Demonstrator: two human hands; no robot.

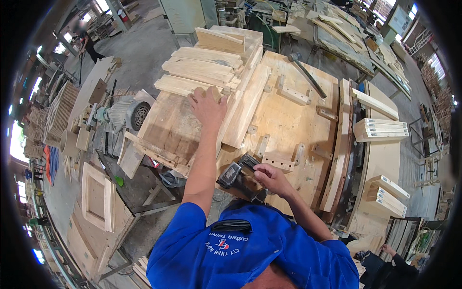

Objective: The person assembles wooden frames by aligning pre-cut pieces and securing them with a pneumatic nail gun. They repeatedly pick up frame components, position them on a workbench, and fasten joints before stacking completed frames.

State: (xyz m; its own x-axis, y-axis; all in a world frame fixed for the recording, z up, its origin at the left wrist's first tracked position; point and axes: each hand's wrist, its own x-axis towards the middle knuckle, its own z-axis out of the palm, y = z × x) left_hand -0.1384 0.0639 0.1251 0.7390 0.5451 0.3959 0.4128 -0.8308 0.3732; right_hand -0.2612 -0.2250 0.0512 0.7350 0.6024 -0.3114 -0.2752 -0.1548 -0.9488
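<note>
My left hand [208, 110] reaches forward, its fingers spread over the near edge of a pale wooden board [180, 85]. More cut boards [199, 67] lie behind that one on a wooden stand [168, 123]. Close to my body, my right hand [273, 178] has its curled fingers on a black nail gun [232, 174]; its palm side is hidden. The nail gun is at the near edge of a plywood jig board [298, 125]. Small wooden blocks [278, 164] are fixed to that board, and a long plank [248, 106] stands along its left side.
A hammer [308, 74] lies at the jig's far end. To the right, stacked wood strips [381, 130] and another bundle [386, 197] rest on a bench. An electric motor [130, 114] and a wooden frame [97, 197] are on the left. Another person [86, 43] stands far left.
</note>
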